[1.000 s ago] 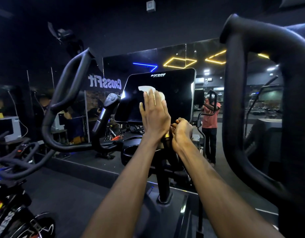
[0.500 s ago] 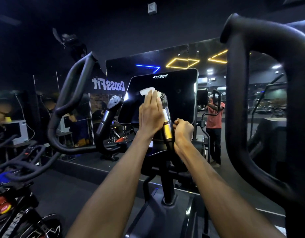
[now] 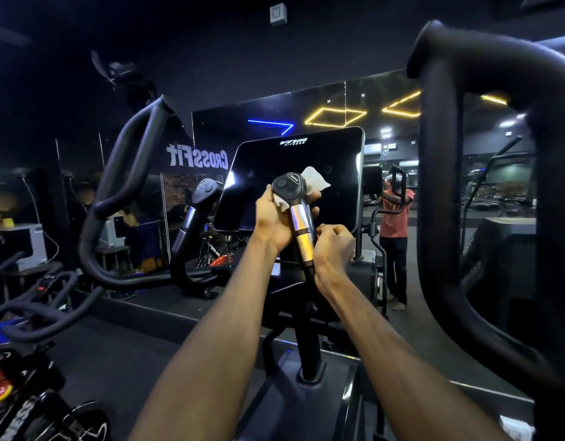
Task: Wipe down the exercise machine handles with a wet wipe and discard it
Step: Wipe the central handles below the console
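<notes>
White wet wipe (image 3: 313, 183) wraps our left hand's (image 3: 274, 218) grip on the inner right handle (image 3: 293, 202), right hand (image 3: 333, 249) fisted empty beside it; we judge wiping midway, other handles and discarding left.

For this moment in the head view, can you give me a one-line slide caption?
Left hand wraps a white wipe around the handle top, right hand curled beside its base.
</notes>
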The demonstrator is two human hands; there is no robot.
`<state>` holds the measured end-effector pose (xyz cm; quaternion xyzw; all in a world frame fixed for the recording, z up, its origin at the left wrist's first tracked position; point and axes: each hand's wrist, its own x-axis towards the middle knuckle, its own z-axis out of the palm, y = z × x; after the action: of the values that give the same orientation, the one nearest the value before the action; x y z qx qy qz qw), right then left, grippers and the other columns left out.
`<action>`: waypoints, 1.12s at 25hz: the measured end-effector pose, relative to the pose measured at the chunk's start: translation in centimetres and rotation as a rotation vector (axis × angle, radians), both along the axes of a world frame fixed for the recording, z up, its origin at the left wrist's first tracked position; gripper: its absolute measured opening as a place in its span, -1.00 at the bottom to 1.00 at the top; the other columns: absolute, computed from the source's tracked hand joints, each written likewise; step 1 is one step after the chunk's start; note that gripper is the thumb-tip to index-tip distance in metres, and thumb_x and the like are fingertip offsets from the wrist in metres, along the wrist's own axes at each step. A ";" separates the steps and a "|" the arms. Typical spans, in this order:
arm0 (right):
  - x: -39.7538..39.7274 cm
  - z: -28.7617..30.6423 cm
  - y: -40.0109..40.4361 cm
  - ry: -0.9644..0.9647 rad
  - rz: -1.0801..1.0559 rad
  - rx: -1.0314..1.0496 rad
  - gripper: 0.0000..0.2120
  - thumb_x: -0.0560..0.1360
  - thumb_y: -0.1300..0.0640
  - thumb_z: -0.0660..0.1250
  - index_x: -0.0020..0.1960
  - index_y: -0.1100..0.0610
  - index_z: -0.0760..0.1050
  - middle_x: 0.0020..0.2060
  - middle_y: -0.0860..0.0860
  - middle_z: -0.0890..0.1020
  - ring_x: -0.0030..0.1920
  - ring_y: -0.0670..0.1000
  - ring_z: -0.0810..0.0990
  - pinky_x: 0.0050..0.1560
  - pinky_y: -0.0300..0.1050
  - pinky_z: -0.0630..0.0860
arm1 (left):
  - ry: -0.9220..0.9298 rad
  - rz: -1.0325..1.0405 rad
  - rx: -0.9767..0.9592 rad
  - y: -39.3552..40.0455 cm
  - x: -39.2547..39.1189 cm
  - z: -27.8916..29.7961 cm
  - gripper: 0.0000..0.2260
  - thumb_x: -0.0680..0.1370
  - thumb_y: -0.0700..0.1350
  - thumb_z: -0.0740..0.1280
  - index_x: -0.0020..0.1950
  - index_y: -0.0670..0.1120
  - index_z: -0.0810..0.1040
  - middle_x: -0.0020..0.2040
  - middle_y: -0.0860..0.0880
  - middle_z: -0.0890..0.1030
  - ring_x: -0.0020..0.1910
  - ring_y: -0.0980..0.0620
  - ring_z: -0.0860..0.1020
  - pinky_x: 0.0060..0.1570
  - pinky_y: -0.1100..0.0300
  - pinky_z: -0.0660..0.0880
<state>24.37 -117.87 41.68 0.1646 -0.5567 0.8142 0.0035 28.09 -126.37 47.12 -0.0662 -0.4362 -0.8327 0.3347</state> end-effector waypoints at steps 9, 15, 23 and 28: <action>-0.5 -0.2 -0.1 0.034 -0.010 -0.011 -0.85 0.52 0.17 0.23 -0.13 0.13 0.57 -0.26 0.01 0.61 -0.23 0.01 0.54 -0.27 -0.06 0.44 | 0.132 0.591 -0.096 0.5 -1.2 -0.7 -0.61 0.68 0.00 0.10 0.20 -0.20 0.63 0.22 -0.21 0.63 0.15 -0.09 0.60 0.33 -0.08 0.46; -0.4 -0.3 -0.3 0.050 0.004 0.023 -0.84 0.51 0.19 0.23 -0.10 0.14 0.58 -0.17 0.05 0.64 -0.07 0.10 0.60 -0.02 0.12 0.55 | 0.116 1.505 -1.273 -1.0 0.6 -5.2 -0.71 0.65 -0.20 0.19 0.32 -0.23 0.55 0.35 -0.18 0.54 0.45 -0.04 0.39 0.43 0.01 0.33; -0.7 -0.8 -0.1 -0.041 0.011 -0.044 -0.85 0.51 0.19 0.24 -0.17 0.11 0.58 -0.24 0.03 0.63 -0.20 0.03 0.57 -0.19 -0.03 0.50 | -0.020 1.399 -1.338 0.6 1.5 -6.6 -0.65 0.67 -0.21 0.16 0.47 -0.19 0.40 0.50 -0.13 0.37 0.53 -0.04 0.28 0.48 -0.04 0.25; -1.3 -1.2 0.1 -0.276 0.079 -0.186 -0.80 0.48 0.29 0.23 -0.30 0.13 0.50 -0.38 0.06 0.56 -0.37 0.03 0.48 -0.31 -0.06 0.44 | -0.092 1.047 -0.901 5.4 0.3 -8.1 -0.56 0.69 -0.18 0.04 0.58 -0.15 0.12 0.60 -0.11 0.13 0.58 0.04 0.12 0.54 0.18 0.10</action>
<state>23.07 -117.81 40.48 0.0720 -0.4671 0.8767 -0.0895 28.38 -120.95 38.99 0.0558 -0.7280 -0.3009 0.6135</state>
